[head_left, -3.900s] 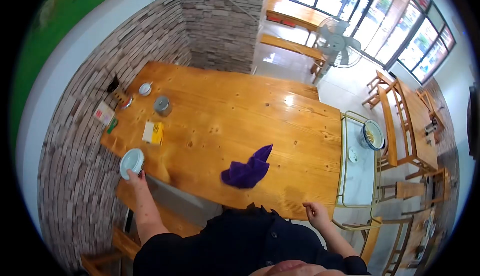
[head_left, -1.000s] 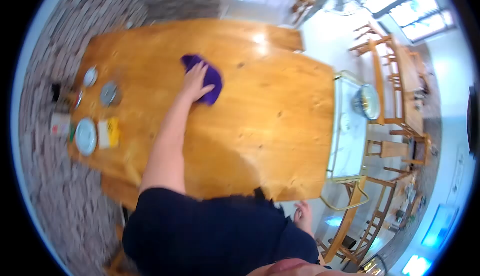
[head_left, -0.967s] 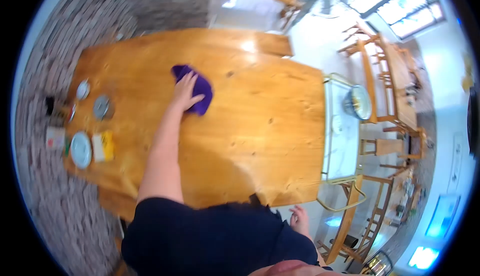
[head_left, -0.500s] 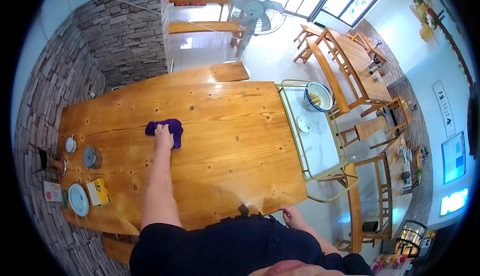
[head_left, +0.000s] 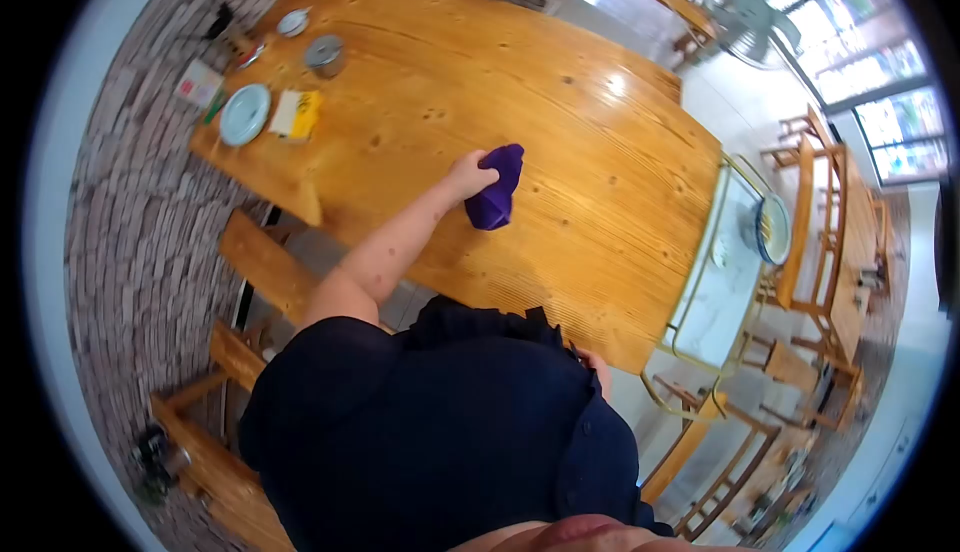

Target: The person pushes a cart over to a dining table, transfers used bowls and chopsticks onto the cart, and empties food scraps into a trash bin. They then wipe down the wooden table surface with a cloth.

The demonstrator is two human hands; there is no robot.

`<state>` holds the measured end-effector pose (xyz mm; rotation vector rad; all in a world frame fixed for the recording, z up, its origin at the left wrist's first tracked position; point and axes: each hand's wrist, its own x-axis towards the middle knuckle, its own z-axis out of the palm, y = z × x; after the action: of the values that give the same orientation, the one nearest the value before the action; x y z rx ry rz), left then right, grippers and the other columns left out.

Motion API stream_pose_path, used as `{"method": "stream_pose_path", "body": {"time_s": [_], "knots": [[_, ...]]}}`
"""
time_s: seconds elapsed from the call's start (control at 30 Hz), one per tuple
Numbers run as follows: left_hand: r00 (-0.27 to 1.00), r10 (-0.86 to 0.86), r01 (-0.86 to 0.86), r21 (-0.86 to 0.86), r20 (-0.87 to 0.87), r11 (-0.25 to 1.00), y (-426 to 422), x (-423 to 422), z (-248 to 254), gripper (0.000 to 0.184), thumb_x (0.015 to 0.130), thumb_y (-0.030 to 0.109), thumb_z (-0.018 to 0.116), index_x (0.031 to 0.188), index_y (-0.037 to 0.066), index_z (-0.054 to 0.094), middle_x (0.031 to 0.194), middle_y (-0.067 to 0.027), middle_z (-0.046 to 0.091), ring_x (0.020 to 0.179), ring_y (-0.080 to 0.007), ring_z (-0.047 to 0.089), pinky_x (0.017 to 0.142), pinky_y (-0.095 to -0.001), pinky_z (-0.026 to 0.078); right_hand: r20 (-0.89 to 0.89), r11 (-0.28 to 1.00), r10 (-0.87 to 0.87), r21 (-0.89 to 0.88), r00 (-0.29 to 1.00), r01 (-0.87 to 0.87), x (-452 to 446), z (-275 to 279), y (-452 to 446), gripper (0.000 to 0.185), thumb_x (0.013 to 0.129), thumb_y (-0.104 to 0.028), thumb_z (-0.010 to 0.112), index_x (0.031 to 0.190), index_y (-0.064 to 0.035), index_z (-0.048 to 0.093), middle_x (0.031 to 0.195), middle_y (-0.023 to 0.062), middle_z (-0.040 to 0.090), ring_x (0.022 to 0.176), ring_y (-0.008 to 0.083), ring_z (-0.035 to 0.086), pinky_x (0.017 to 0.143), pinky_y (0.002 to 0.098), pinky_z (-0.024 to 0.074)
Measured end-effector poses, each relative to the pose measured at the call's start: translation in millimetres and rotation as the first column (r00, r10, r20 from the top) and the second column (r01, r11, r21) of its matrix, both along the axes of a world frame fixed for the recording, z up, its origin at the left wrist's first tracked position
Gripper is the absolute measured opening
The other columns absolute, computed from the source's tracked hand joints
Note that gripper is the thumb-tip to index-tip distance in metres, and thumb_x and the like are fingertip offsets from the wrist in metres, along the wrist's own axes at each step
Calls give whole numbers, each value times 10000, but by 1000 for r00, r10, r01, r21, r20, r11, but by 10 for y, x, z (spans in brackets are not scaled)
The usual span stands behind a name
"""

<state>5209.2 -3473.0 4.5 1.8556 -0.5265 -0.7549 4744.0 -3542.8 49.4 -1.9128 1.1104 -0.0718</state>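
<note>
A purple cloth (head_left: 497, 189) is gripped in my left hand (head_left: 470, 176), bunched at its left edge over the middle of the wooden table (head_left: 420, 72). Part of the cloth spreads past my fingers; whether it lies flat on the wood or is slightly raised, I cannot tell. My right hand (head_left: 597, 367) is low by the table's near edge, beside my dark shirt. Its fingers are mostly hidden.
At the table's far left are a pale plate (head_left: 245, 115), a yellow box (head_left: 297, 115), a grey lidded pot (head_left: 324, 55) and a small white bowl (head_left: 293, 22). A trolley (head_left: 722, 297) with a large bowl (head_left: 772, 230) adjoins the right end. Benches (head_left: 262, 262) stand nearby.
My left hand has drawn the purple cloth toward the near side and to the right over the table. The view has turned and tilted down. My right hand is now more hidden.
</note>
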Motion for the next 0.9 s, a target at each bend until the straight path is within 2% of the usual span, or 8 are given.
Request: {"method": "stream_pose_path", "body": {"time_s": [0.07, 0.17, 0.27, 0.37, 0.5, 0.7, 0.8, 0.9], "knots": [[962, 134, -176, -164, -240, 971, 327, 142, 3, 373, 754, 139, 612, 1102, 5, 602, 922, -209, 655, 893, -374, 621, 797, -407, 501, 48, 991, 100, -97, 994, -95, 0, -138, -67, 221, 818, 30, 565, 1003, -55, 651, 803, 112, 615, 698, 216, 593, 637, 320, 472], [881, 273, -354, 156, 388, 922, 1016, 331, -171, 482, 779, 160, 648, 1220, -4, 540, 1103, -240, 606, 1003, -373, 583, 866, -401, 475, 9, 991, 111, -73, 994, -110, -32, -469, -252, 193, 825, 9, 570, 984, -57, 657, 789, 123, 619, 680, 238, 602, 630, 327, 477], [698, 246, -492, 202, 673, 847, 1473, 178, -245, 665, 793, 299, 692, 1360, 66, 436, 1326, -285, 445, 1160, -430, 475, 973, -470, 401, -43, 969, 206, -133, 978, -210, 260, -258, -279, 179, 830, -17, 580, 982, -65, 663, 791, 128, 623, 683, 261, 606, 635, 337, 484], [620, 69, -457, 288, 781, 841, 1422, -86, -253, 762, 794, 427, 682, 1428, 156, 358, 1437, -299, 290, 1251, -505, 349, 1043, -562, 295, -83, 928, 298, -208, 951, -309, 562, -28, -228, 177, 834, -35, 587, 988, -71, 667, 805, 127, 627, 694, 275, 609, 640, 349, 488], [675, -56, -480, 496, 736, 723, 1147, -26, -311, 797, 799, 507, 645, 1463, 226, 306, 1452, -312, 260, 1301, -533, 273, 1080, -588, 224, -152, 902, 370, -176, 916, -393, 790, 24, -220, 191, 828, -38, 594, 1000, -78, 669, 810, 120, 625, 702, 272, 608, 641, 352, 488], [634, -2, -518, 426, 774, 742, 767, 1032, -445, 822, 802, 514, 640, 1481, 227, 275, 1469, -290, 251, 1339, -502, 233, 1103, -554, 210, -220, 934, 306, -119, 926, -336, 937, 105, -175, 229, 803, -10, 590, 1010, -70, 666, 835, 115, 642, 716, 258, 614, 656, 332, 489], [615, 40, -557, 398, 788, 729, 484, 1611, -496, 795, 808, 505, 635, 1470, 214, 304, 1462, -277, 273, 1323, -487, 276, 1103, -539, 224, -176, 987, 134, -60, 975, -147, 887, 189, -107, 222, 809, 1, 579, 1005, -57, 664, 847, 114, 648, 714, 230, 611, 659, 324, 485], [576, 61, -576, 351, 815, 738, 199, 2123, -584, 747, 822, 507, 617, 1447, 193, 356, 1442, -272, 312, 1299, -481, 318, 1098, -529, 242, -257, 991, -82, 81, 963, 106, 296, -352, -55, 153, 826, -20, 592, 960, -42, 663, 726, 85, 591, 666, 181, 570, 626, 304, 460]]}}
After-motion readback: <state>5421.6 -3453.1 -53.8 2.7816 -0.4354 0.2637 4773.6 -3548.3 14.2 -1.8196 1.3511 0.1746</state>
